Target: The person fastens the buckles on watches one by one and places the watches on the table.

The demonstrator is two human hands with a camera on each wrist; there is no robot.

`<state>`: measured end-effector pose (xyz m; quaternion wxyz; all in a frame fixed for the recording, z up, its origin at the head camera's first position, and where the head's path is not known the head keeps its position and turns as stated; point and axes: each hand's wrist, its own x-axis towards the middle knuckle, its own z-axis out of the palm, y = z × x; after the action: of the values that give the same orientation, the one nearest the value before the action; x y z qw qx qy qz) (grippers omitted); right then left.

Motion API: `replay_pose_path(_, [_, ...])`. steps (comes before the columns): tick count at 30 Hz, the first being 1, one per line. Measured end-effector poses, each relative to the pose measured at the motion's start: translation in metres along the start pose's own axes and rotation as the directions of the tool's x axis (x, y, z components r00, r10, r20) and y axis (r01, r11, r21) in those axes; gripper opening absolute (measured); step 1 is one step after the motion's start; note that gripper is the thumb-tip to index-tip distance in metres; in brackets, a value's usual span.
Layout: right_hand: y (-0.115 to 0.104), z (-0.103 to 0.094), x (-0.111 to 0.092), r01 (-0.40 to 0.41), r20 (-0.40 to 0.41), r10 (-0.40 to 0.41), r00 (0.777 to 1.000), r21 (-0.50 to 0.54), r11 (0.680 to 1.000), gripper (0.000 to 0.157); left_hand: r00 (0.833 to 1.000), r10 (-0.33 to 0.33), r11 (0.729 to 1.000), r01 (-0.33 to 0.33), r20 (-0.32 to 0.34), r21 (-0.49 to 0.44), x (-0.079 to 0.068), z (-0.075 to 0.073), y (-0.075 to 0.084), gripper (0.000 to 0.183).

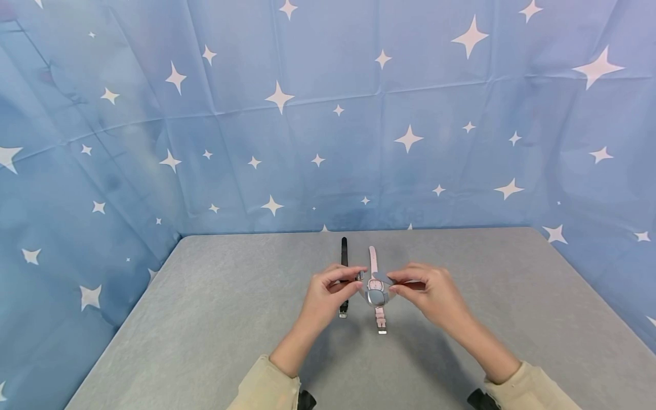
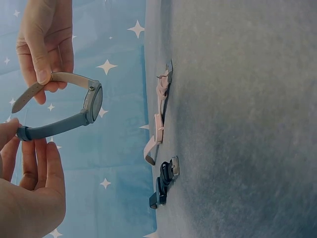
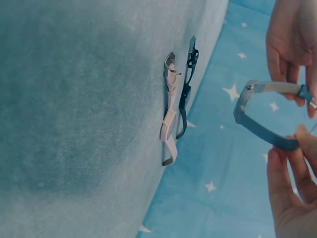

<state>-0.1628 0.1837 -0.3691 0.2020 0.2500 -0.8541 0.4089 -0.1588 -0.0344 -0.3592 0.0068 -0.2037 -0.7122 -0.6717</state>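
Held up above the table is a wristwatch (image 1: 376, 297) with a grey-blue strap, bent into an open curve with its round case between both hands. My left hand (image 1: 324, 291) pinches the buckle end of the strap. The tapered strap end is between the thumb and fingers of my right hand (image 1: 431, 289). In the left wrist view the strap (image 2: 57, 127) shows blue outside and beige inside. Below the hands lie a pink-strapped watch (image 1: 373, 259), partly hidden by the held one, and a black-strapped watch (image 1: 344, 250), partly covered by my left hand.
A grey cloth-covered tabletop (image 1: 215, 319) spreads beneath the hands. Behind it and at the sides hangs a blue curtain (image 1: 348, 136) with white stars. The pink and black watches lie side by side, strap ends pointing to the back edge.
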Motion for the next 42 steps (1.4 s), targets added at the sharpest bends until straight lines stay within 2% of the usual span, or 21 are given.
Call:
replay_pose_path(13, [-0.0025, 0.0002, -0.0003, 0.009, 0.018, -0.009, 1.000, -0.017, 1.000, 0.022, 1.000, 0.001, 1.000, -0.001, 0.014, 0.009, -0.0006, 0.0019, 0.0008, 0.025])
replay_pose_path(23, [-0.0039, 0.0005, -0.0003, -0.035, 0.048, 0.036, 0.998, -0.026, 0.999, 0.021, 1.000, 0.001, 1.000, -0.002, 0.023, 0.023, -0.0017, 0.0038, 0.0012, 0.026])
replay_pose_path(42, [-0.0030, 0.0021, -0.0017, -0.030, 0.053, 0.030, 0.998, 0.009, 0.999, 0.019, 0.999, 0.017, 0.999, -0.019, 0.047, 0.044, -0.0024, 0.0056, 0.0000, 0.025])
